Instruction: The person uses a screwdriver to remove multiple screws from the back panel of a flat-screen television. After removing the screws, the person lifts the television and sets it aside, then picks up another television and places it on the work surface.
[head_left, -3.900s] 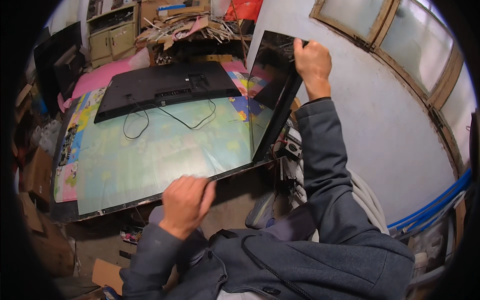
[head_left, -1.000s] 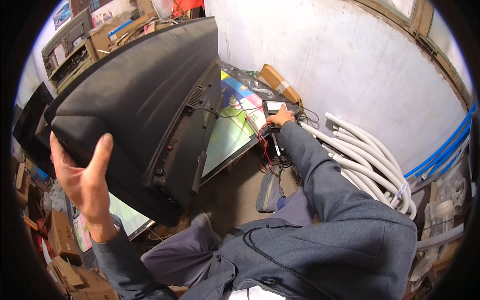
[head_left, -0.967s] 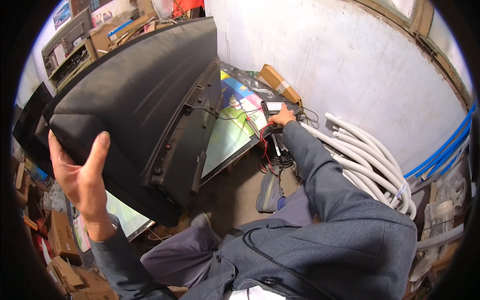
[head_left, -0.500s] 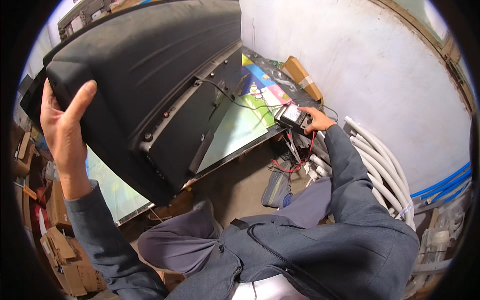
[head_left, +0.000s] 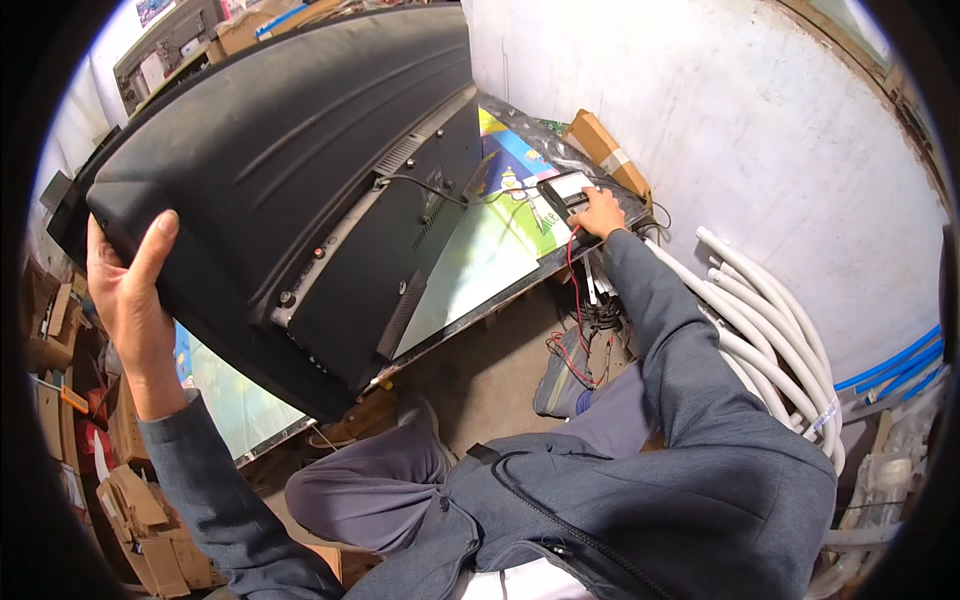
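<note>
My left hand (head_left: 136, 290) grips the corner of a large black television (head_left: 290, 130), thumb on its back casing and fingers hidden behind the edge. The set stands tilted on the table, its back and connector panel facing me. A dark cord (head_left: 410, 180) comes out of that panel and runs right. My right hand (head_left: 602, 213) holds a black multimeter (head_left: 560, 197) with a pale face, at the table's right end. From the meter a red test lead (head_left: 572, 275) hangs over the table edge to the floor.
Colourful printed sheeting (head_left: 470, 250) covers the table. Behind the meter leans a cardboard piece (head_left: 607, 150) by the white wall. Coiled white pipes (head_left: 770, 310) stand right of my arm, with blue pipes (head_left: 895, 370) beyond. Cardboard boxes (head_left: 140, 510) crowd the left. My shoe (head_left: 560, 378) is below the table.
My right hand has moved the multimeter a little left and farther back on the table, and the red lead has shifted with it. My left hand keeps its grip on the television.
</note>
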